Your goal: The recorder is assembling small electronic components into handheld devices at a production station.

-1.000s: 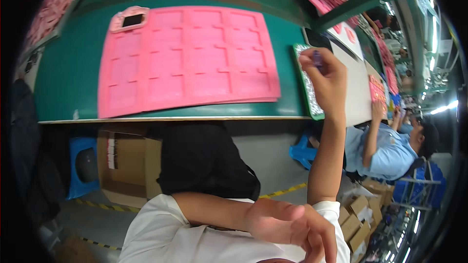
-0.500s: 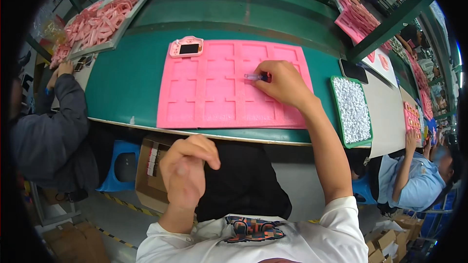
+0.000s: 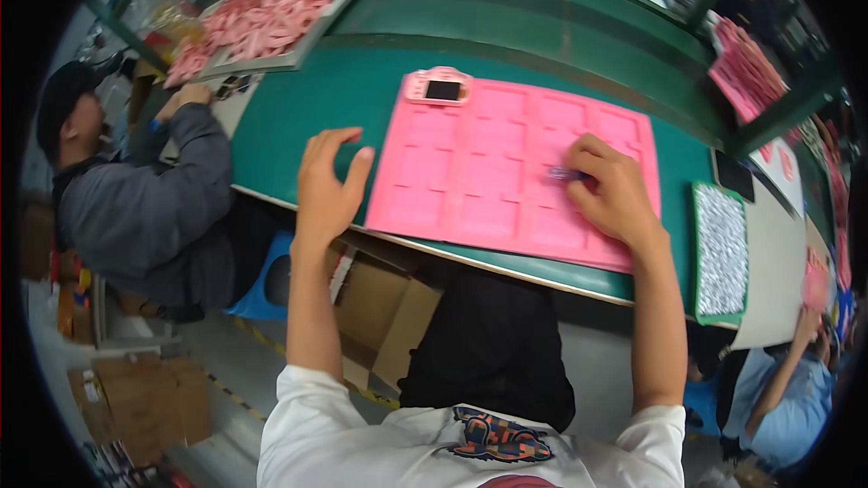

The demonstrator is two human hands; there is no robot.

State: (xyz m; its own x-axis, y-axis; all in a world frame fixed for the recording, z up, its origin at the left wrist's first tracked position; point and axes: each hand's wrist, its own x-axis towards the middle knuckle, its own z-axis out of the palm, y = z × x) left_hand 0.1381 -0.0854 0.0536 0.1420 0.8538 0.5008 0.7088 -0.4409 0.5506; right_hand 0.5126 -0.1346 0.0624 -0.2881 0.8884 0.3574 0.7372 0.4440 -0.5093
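Observation:
A pink foam tray (image 3: 495, 183) with rows of square recesses lies on the green bench top. One pink handheld game console (image 3: 440, 88) with a dark screen sits in its far left corner. Over the right half of the tray, my right hand (image 3: 615, 188) grips a short pen-like tool (image 3: 561, 173) with a clear purplish end; its kind is hard to make out. My left hand (image 3: 331, 183), empty with thumb and fingers apart, hovers just left of the tray, above the bench.
At right stands a green-rimmed tray (image 3: 696, 253) of small white parts, with a dark phone (image 3: 733, 175) behind it. Pink shell parts (image 3: 271, 23) fill a tray at far left. Co-workers sit on both sides. An open cardboard box (image 3: 375, 307) stands below the bench edge.
My left hand has risen from in front of the bench to beside the tray, its fingers spreading. The whole view has swung left. My right hand still holds the tool over the tray.

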